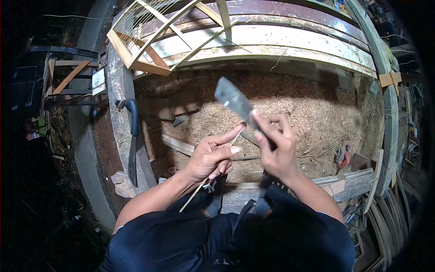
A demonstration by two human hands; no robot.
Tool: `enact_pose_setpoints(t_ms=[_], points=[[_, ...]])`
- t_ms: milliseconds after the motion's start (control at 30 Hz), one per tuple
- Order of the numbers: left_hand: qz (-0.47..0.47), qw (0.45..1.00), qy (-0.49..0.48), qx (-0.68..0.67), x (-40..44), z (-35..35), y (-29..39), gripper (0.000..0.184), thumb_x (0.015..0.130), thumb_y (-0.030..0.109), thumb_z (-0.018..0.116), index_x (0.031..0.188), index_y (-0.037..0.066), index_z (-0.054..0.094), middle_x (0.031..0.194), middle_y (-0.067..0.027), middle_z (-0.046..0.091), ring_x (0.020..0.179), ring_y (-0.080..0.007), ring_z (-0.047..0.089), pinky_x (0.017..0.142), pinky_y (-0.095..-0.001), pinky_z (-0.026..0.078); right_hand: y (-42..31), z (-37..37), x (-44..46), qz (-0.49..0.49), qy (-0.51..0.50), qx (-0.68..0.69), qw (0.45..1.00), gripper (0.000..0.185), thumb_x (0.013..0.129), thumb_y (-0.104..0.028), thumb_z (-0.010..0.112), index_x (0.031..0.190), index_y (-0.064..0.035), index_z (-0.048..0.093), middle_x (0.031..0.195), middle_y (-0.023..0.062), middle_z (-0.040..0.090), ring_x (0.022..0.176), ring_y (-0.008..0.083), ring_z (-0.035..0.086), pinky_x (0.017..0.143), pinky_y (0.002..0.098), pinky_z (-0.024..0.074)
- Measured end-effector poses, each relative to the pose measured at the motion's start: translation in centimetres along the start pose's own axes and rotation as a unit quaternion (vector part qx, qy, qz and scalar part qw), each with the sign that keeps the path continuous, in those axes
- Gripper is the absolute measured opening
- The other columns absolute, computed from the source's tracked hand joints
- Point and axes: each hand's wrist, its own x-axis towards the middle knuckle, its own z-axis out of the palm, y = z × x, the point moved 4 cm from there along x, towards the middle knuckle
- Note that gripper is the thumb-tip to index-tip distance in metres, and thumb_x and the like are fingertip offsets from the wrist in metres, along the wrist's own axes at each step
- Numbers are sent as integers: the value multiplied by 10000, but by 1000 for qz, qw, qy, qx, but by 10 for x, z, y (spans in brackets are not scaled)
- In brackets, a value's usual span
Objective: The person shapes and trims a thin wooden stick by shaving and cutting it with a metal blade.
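Note:
My left hand is closed on a thin wooden strip, whose lower end slants down toward my lap. The strip's upper end rises past my thumb to the edge of a broad, dark metal blade. My right hand grips this blade tool near its lower end, with the blade pointing up and to the left. The tool's handle is hidden by my fingers. Both hands are close together over the shavings-covered ground.
A slatted wooden frame rests on the bench planks at the top. On the left beam lies a long knife with a dark handle. A red and grey tool sits at the right, near a stack of curved strips.

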Motion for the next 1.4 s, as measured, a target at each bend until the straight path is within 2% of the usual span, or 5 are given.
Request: enact_pose_setpoints(t_ms=[733,833,933,1300,1400], points=[[33,996,-24,79,5,0,1,462,1076,141,469,1527,55,412,640,-52,571,389,-51,398,379,-201,348,-10,8,-14,-23,-70,3,997,493,895,-84,698,1381,-128,628,1055,193,594,682,202,658,539,329,572],[47,995,-66,63,8,6,2,469,1074,126,464,1526,19,391,650,-63,585,386,-52,400,379,-198,346,9,-1,-5,-41,43,-83,995,505,876,-94,725,1373,-125,640,1055,171,592,675,190,643,571,320,562],[66,994,-10,81,8,0,-2,469,1077,130,458,1516,-18,385,664,-76,605,381,-54,400,373,-196,334,-14,8,-21,2,-60,28,998,466,892,-35,689,1355,-70,645,1073,168,590,725,192,644,619,314,519],[61,996,-36,52,9,5,-1,259,1073,105,401,1206,-56,554,661,-131,622,350,-76,403,350,-207,328,5,0,-4,-42,38,-33,998,452,898,-66,684,1348,-97,650,1052,176,583,646,163,640,525,313,549],[61,995,-13,80,4,8,0,419,1089,141,408,1473,-23,428,646,-125,614,340,-75,385,342,-209,309,-19,0,-17,-9,-52,-6,999,459,898,-58,682,1352,-110,649,1022,178,581,608,177,626,511,323,545]])
